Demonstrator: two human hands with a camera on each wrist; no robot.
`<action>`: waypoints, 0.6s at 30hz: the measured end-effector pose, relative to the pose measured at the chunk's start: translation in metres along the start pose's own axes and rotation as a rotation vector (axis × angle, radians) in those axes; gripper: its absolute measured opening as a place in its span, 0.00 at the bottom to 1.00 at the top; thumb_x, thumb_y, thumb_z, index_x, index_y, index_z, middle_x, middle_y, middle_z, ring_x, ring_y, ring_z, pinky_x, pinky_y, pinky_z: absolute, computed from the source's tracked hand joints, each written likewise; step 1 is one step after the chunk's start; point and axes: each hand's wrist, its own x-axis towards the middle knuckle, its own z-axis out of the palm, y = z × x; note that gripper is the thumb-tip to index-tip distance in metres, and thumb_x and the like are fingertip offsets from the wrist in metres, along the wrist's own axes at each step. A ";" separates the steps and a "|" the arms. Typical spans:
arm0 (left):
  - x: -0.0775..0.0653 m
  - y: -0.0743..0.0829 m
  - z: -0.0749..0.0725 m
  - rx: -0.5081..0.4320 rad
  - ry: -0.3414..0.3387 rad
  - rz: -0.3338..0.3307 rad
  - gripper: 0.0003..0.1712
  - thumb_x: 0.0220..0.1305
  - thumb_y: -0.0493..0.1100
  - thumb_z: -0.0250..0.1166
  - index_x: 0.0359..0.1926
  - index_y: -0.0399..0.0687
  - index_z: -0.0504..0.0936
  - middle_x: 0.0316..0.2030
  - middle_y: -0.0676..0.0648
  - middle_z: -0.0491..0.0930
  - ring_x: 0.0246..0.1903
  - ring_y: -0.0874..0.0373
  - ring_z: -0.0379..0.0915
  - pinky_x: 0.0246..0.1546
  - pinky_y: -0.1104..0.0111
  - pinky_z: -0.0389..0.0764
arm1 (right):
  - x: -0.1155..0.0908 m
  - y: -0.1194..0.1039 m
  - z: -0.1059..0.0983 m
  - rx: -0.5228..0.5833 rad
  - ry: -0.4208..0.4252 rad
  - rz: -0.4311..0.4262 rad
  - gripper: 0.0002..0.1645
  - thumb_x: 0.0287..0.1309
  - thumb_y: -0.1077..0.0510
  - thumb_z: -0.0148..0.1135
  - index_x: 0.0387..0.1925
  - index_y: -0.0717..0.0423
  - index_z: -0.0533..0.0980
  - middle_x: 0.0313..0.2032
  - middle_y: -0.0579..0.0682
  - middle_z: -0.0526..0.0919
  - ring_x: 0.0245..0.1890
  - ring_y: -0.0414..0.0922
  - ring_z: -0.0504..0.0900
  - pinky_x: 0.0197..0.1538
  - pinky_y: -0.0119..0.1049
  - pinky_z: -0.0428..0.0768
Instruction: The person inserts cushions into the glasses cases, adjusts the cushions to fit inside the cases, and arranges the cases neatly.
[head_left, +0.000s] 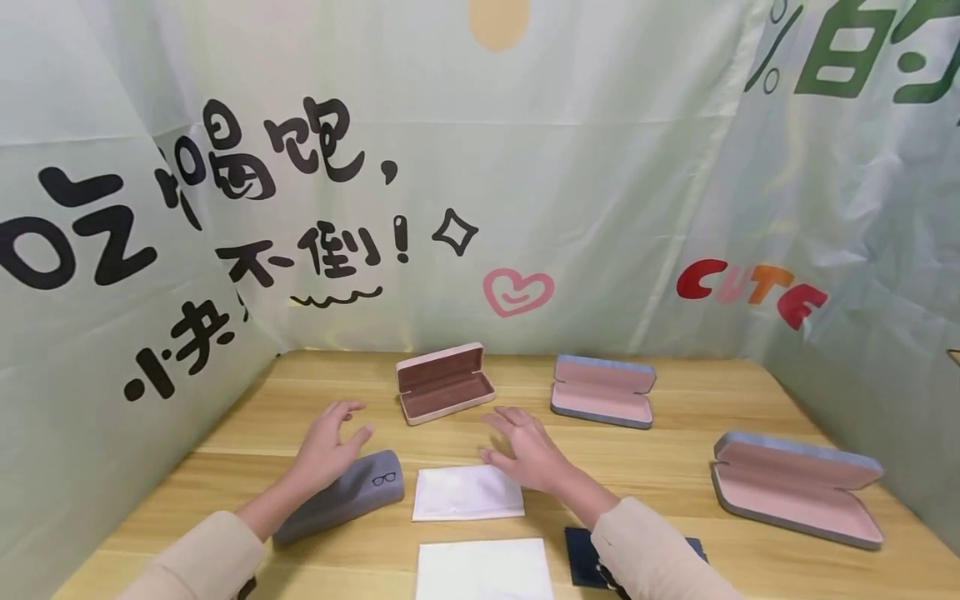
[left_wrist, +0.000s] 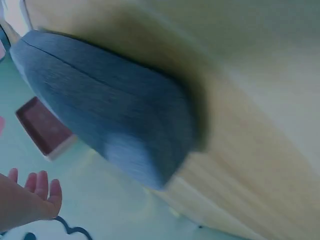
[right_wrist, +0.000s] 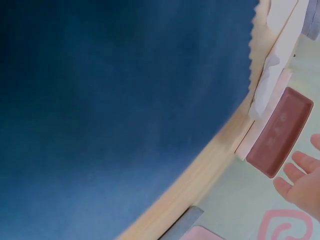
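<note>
My left hand point(head_left: 328, 450) hovers above a closed grey-blue glasses case point(head_left: 345, 500) with a small glasses print, fingers loosely bent and nothing in them. In the left wrist view that case point(left_wrist: 110, 100) fills much of the picture. Over the right edge of a folded white cloth point(head_left: 457, 493) is my right hand point(head_left: 528, 450), its fingers spread and holding nothing. Beyond both hands stands an open pink glasses case point(head_left: 442, 387) with a dark red lining. A dark blue cloth point(right_wrist: 140, 90) lies under my right forearm, partly hidden by the sleeve.
A second white cloth point(head_left: 483, 571) lies at the front edge of view. Two open blue glasses cases with pink linings stand on the right, one farther back point(head_left: 603, 404) and one nearer point(head_left: 798, 492). Printed fabric point(head_left: 600, 208) hangs around the wooden table point(head_left: 517, 371).
</note>
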 end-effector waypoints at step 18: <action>0.033 0.037 0.061 0.174 -0.133 0.064 0.38 0.64 0.49 0.55 0.67 0.31 0.55 0.68 0.30 0.52 0.66 0.34 0.49 0.63 0.40 0.54 | 0.019 0.013 0.006 -0.154 -0.052 0.028 0.37 0.60 0.49 0.57 0.65 0.62 0.60 0.63 0.67 0.63 0.65 0.62 0.61 0.67 0.54 0.58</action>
